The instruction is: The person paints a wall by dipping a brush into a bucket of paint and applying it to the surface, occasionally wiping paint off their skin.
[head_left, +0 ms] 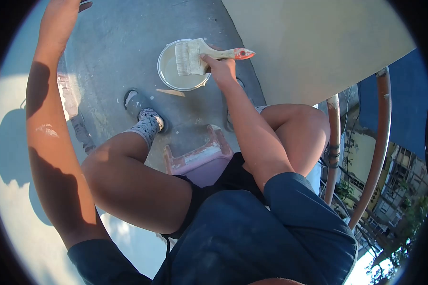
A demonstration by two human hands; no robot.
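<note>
A wide paintbrush (190,58) with paint-coated bristles and an orange-tipped handle is gripped in my right hand (221,69), its fingers wrapped round the handle's base. The brush lies over the mouth of a round paint bucket (162,76), which holds pale paint and stands on the floor between my feet. My left arm reaches up along the left side. My left hand (64,12) is cut off by the top edge; the few fingertips that show are stretched out, with nothing seen in them.
I sit on a low pink stool (205,168) with paint-marked legs. A pale wall (318,42) rises at upper right, beside rusty railing bars (381,142). Beyond them, buildings and greenery lie far below. Paint spots dot the grey floor (114,52) around my grey clog (137,102).
</note>
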